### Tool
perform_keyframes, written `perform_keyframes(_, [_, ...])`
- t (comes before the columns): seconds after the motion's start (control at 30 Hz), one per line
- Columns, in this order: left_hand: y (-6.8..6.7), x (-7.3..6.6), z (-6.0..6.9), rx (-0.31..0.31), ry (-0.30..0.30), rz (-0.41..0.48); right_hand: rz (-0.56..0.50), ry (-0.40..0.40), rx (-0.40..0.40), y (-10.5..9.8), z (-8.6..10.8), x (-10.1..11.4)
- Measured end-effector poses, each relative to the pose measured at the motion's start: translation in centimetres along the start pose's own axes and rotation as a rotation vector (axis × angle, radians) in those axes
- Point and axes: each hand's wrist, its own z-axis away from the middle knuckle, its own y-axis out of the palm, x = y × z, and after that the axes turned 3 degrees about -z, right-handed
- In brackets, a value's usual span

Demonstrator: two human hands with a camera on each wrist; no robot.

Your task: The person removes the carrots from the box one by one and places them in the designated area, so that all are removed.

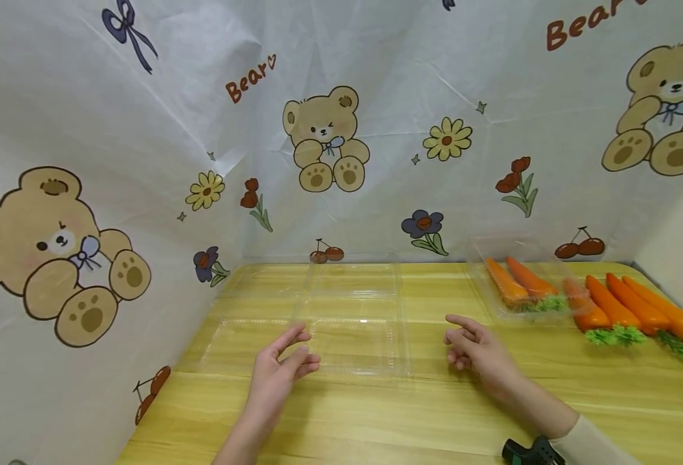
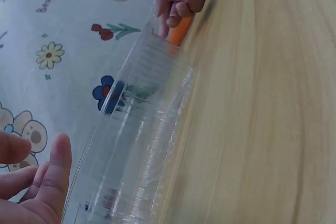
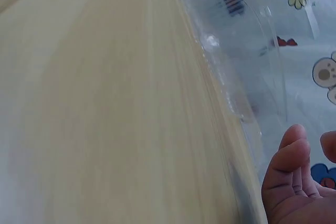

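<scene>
Left hand point(image 1: 285, 363), fingers relaxed, by near edge of clear container point(image 1: 353, 345) on table point(image 1: 370, 416); gap between container's right edge and right hand point(image 1: 476, 349), fingers loosely bent. Container outline faint; left-hand contact unclear.

We've got a pale, creased sheet point(image 1: 376, 51) rising behind the yellow wood-grain bench point(image 1: 434, 413), folding round on the left! Across it we spot winking bears point(image 1: 328, 139) with blue neck bows, red "Bear" lettering point(image 1: 247, 82) and a dark bow point(image 1: 114, 24) up high; then daisies point(image 1: 447, 140), tulips point(image 1: 515, 184), purple-blue flowers point(image 1: 422, 224), and, lower down, cherries point(image 1: 591, 246)!
</scene>
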Motion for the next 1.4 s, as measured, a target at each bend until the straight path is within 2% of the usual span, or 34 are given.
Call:
perform_keyframes(0.23, [2.0,0.3,-0.3,0.069,0.019,-0.053,-0.003,-0.015,-0.019,-2.5,1.0,0.0])
perform_keyframes(0.43, [4.6,0.1,-0.9,0.190,0.100,-0.124,-0.076,-0.029,-0.099,-4.3,1.8,-0.1])
perform_keyframes(0.57, [6.2,0.0,-1.1,0.258,0.147,-0.168,-0.133,0.027,-0.165,-5.0,2.0,0.1])
perform_keyframes(0.67, [7.2,0.0,-1.2,0.288,0.156,-0.170,-0.155,0.078,-0.199,-5.5,2.1,0.2])
perform_keyframes(0.83, [8.8,-0.2,-1.1,0.322,0.142,-0.150,-0.204,0.112,-0.218,-6.3,2.3,0.4])
perform_keyframes(1.1, [11.5,-0.6,-1.6,0.371,0.143,-0.109,-0.282,0.113,-0.228,-7.2,2.3,0.5])
perform_keyframes(1.27, [13.4,-0.6,-1.9,0.409,0.082,-0.019,-0.306,0.108,-0.230,-7.6,2.2,0.5])
perform_keyframes(1.4, [15.2,-0.8,-2.0,0.426,0.004,0.084,-0.294,0.104,-0.235,-7.9,2.2,0.6])
